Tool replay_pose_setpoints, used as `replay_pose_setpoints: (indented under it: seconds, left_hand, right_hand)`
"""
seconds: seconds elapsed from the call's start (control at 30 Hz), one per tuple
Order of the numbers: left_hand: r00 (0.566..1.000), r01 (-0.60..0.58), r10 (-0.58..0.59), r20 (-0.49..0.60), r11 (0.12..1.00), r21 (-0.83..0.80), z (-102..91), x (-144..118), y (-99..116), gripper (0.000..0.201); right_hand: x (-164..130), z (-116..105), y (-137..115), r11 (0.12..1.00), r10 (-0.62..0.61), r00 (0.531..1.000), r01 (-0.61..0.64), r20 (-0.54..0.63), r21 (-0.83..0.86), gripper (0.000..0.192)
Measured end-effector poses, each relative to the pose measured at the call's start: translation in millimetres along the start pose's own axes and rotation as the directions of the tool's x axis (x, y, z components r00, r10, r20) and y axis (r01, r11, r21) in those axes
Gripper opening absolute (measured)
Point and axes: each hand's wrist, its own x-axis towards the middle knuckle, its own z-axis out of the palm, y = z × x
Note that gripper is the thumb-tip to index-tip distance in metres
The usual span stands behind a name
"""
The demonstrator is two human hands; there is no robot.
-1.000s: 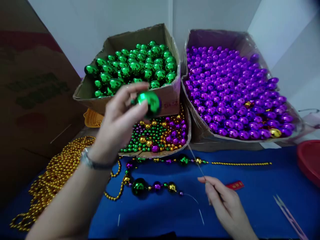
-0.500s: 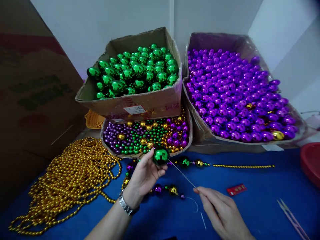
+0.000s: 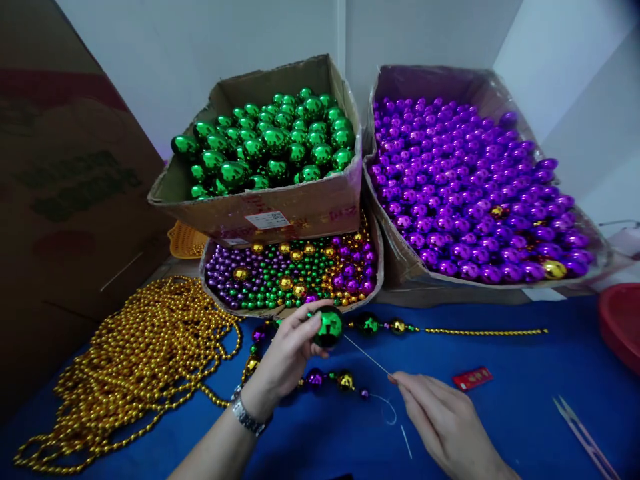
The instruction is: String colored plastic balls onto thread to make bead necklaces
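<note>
Pinching: left hand (image 3: 287, 353) green bauble (image 3: 329, 326), right hand (image 3: 443, 420) thin needle (image 3: 367, 355), thread barely visible.

Both forearms come in from the near edge and angle toward the middle. The left hand (image 3: 287, 357) is raised a bit, wrist bent back, thumb and fingertips curled in a pinch out in front, a metal watch band on the wrist. The right hand (image 3: 445, 420) sits lower and nearer, palm down, index finger and thumb stretched toward the left and pressed together in a fine pinch.
</note>
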Motion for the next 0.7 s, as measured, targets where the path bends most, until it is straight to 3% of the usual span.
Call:
replay_pose_setpoints:
  seconds: [0.07,0.13,0.3,0.5,0.7]
  left_hand:
    - [0.997,-0.077,0.071,0.036,0.979,0.19,3.3,-4.0,-1.2,0.038]
    - [0.993,-0.109,0.093,0.073,0.957,0.268,6.9,-7.1,-3.8,0.041]
    - [0.996,-0.048,0.035,0.078,0.983,0.178,9.6,-7.7,-11.7,0.041]
    - [0.996,-0.028,0.009,0.093,0.978,0.206,6.7,-7.1,-13.3,0.041]
    - [0.984,-0.022,-0.026,0.176,0.963,0.269,10.4,-11.6,-14.4,0.046]
  right_hand:
    - [0.9,2.3,0.7,0.999,-0.015,1.0,0.015,-0.002,-0.04,0.026]
    - [2.1,4.9,0.9,0.999,-0.002,1.0,0.001,-0.012,-0.034,0.026]
    - [2.9,8.1,3.6,1.0,0.005,1.0,-0.005,-0.014,0.021,0.026]
    - [0.9,9.8,7.3,0.995,-0.055,0.998,0.054,-0.012,-0.084,0.027]
    - [4.5,16.8,1.8,0.999,-0.028,0.999,0.027,-0.018,-0.029,0.027]
